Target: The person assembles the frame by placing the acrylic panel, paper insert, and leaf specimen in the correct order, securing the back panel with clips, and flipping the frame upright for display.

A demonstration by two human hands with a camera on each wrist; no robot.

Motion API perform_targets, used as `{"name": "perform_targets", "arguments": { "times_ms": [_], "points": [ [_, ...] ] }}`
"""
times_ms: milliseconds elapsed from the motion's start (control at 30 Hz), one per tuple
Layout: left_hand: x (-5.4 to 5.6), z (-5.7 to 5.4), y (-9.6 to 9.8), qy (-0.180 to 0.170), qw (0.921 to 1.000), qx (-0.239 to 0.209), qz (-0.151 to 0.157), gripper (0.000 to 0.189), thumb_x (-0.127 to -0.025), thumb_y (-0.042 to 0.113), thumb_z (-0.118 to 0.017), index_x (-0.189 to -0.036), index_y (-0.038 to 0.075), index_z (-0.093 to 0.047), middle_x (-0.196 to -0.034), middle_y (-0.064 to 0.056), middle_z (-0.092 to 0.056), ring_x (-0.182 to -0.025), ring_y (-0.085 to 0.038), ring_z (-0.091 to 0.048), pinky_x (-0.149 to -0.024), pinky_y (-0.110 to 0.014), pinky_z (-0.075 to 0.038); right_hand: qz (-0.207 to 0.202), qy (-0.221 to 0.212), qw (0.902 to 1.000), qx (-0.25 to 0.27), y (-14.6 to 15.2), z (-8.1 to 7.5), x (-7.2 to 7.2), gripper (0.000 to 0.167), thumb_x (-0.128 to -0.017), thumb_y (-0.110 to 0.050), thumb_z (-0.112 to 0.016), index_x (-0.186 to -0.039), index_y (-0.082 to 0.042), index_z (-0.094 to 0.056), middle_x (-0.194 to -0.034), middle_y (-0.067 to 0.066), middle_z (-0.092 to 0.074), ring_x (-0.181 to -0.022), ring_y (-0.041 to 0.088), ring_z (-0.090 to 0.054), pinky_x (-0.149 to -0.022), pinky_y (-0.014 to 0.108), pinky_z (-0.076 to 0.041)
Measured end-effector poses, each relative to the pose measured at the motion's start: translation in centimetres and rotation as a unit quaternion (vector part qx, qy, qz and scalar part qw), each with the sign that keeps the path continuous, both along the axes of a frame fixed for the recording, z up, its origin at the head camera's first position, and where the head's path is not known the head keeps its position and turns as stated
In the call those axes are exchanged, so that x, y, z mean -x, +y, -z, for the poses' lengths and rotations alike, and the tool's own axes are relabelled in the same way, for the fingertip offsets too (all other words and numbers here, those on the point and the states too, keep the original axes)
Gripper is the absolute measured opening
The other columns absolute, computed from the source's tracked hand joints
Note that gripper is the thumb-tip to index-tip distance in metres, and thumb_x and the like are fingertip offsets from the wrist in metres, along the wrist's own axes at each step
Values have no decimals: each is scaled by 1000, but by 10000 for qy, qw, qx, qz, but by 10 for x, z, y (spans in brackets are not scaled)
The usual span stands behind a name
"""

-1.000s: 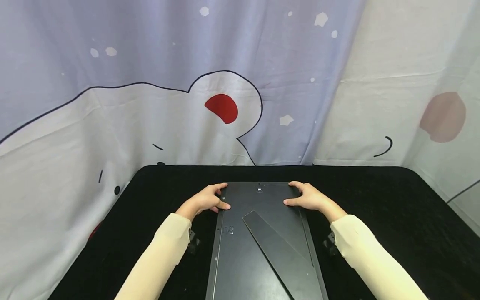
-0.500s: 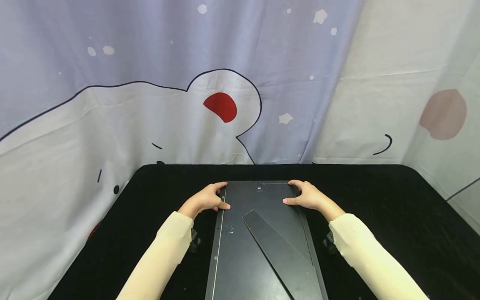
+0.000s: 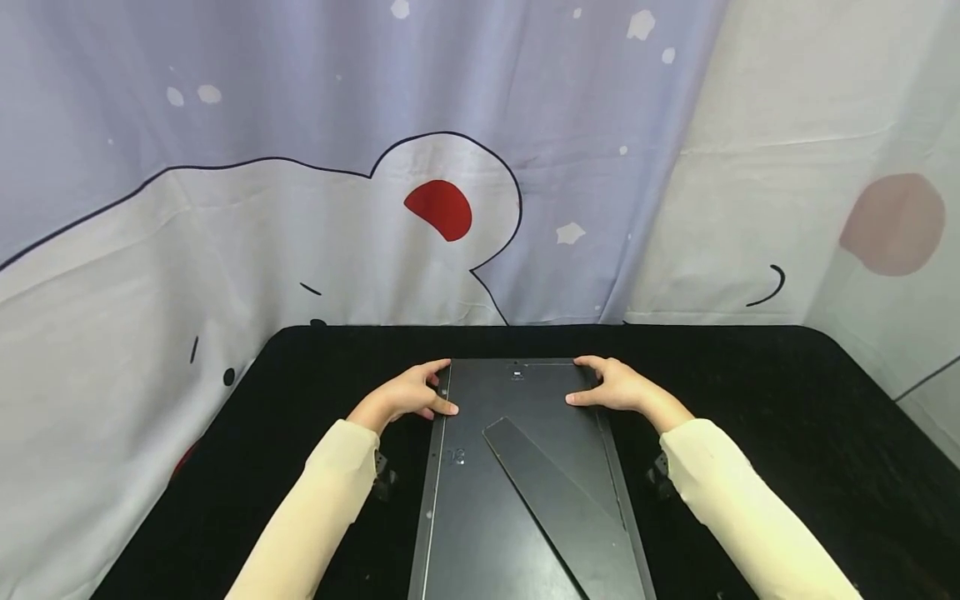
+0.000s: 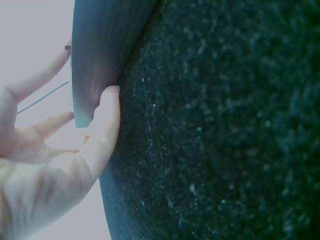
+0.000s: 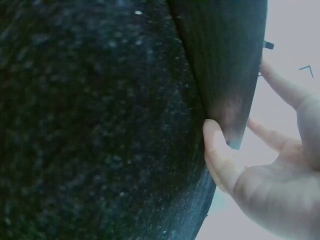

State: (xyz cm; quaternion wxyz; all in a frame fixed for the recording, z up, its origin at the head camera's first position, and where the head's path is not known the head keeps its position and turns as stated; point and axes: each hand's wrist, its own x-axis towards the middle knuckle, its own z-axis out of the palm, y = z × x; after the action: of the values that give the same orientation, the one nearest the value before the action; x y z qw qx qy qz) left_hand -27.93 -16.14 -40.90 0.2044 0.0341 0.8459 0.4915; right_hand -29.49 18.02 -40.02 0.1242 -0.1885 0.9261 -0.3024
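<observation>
A dark grey picture frame [image 3: 472, 542] lies back side up, its near end cut off by the bottom of the head view. A narrow stand leg [image 3: 551, 496] runs diagonally across its back. My left hand [image 3: 405, 393] grips the far left corner, thumb on the back panel, other fingers along the side. At the far right corner my right hand [image 3: 626, 387] holds it in mirrored fashion. Both wrist views show fingers against the frame's grained side, with one fingertip low by the black cloth. The front of the frame is hidden underneath.
Black cloth [image 3: 787, 467] covers the table under and around the frame. Behind its far edge hangs a lilac and white curtain [image 3: 337, 242]. Small metal fittings [image 3: 517, 374] sit on the frame's back. Dark wrist devices [image 3: 384, 477] show under the cream sleeves [image 3: 315, 500].
The head view has shifted slightly, so the scene sits a little higher. Hands and frame keep the same hold and position relative to each other.
</observation>
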Motion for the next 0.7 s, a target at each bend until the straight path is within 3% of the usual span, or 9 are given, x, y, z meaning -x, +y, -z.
{"name": "perform_targets", "arguments": {
  "times_ms": [167, 400, 500, 700],
  "points": [
    [4, -1, 0, -92, 9998, -192, -46, 86, -79, 7, -77, -151, 10, -31, -143, -28, -33, -108, -31, -56, -85, -42, -54, 182, -429, 9986, 266, 1, -2, 5, 69, -83, -29, -75, -137, 3, -45, -105, 22, -51, -82, 25, -56, -72, 37, -51],
    [6, 4, 4, -141, 9973, -676, -239, 71, -86, 13, -71, -148, 6, -37, -150, -30, -27, -136, -39, -35, -100, -51, -43, 565, -888, 9937, 381, 3, -3, 9, 64, -87, -34, -72, -137, -2, -46, -124, 29, -45, -83, 26, -59, -75, 37, -52],
    [5, 4, 5, -129, 9962, -784, -366, 66, -88, 13, -69, -146, 5, -39, -151, -28, -27, -140, -38, -30, -105, -53, -38, 580, -884, 9938, 352, 3, -2, 9, 65, -87, -33, -71, -138, -2, -46, -128, 31, -45, -83, 25, -59, -75, 37, -52],
    [4, 3, 8, 73, 9952, -767, -608, 58, -89, 13, -67, -142, 5, -45, -142, -22, -41, -128, -34, -43, -102, -52, -38, 500, -675, 9960, 296, 2, -5, 8, 60, -89, -32, -69, -134, 2, -49, -129, 34, -45, -84, 28, -59, -75, 39, -52]
  ]
}}
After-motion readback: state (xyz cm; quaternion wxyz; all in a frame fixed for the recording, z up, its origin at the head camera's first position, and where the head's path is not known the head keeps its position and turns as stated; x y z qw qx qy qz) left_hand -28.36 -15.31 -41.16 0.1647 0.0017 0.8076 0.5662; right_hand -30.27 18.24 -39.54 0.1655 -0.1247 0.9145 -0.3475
